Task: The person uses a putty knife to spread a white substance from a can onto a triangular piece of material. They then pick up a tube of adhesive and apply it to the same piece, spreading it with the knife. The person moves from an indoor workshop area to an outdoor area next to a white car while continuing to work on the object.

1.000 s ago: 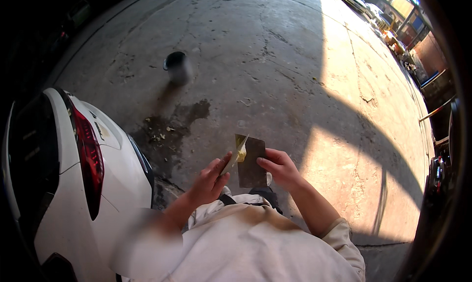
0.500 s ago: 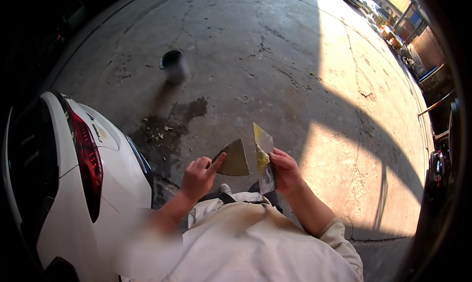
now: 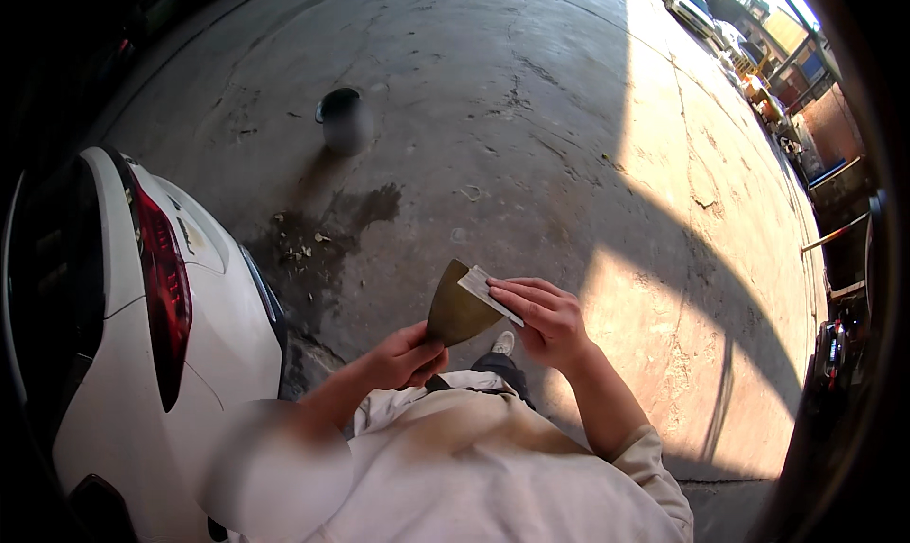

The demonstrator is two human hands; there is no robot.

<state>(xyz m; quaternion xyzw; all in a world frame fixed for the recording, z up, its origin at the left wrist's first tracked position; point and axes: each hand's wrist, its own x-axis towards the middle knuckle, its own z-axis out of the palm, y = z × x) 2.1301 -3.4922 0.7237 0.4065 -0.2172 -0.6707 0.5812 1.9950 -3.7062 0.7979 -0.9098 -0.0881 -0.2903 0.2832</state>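
My left hand [image 3: 406, 358] is closed round the narrow end of a putty knife [image 3: 453, 311], whose wide, wedge-shaped blade points up and to the right. Pinched in my right hand [image 3: 550, 320] is a flat rectangular spreader plate [image 3: 483, 289], its pale, ridged side showing. The plate is tilted and overlaps the right edge of the blade, seemingly touching it. I see no yellow putty now; the plate's other face is turned away. Both hands are in front of my waist, above the floor.
A white car [image 3: 227, 330] with a red tail light [image 3: 161, 301] stands close on my left. Ahead, a dark-rimmed bucket [image 3: 343, 126], partly blurred, sits on the concrete near a wet patch with pale scraps [image 3: 305, 249]. Clutter and a parked car [image 3: 687, 8] line the far right.
The spreader plate has turned over and moved left, from beside the putty knife onto its blade. The yellow putty on it has gone from view. My left hand has tipped the blade upward.
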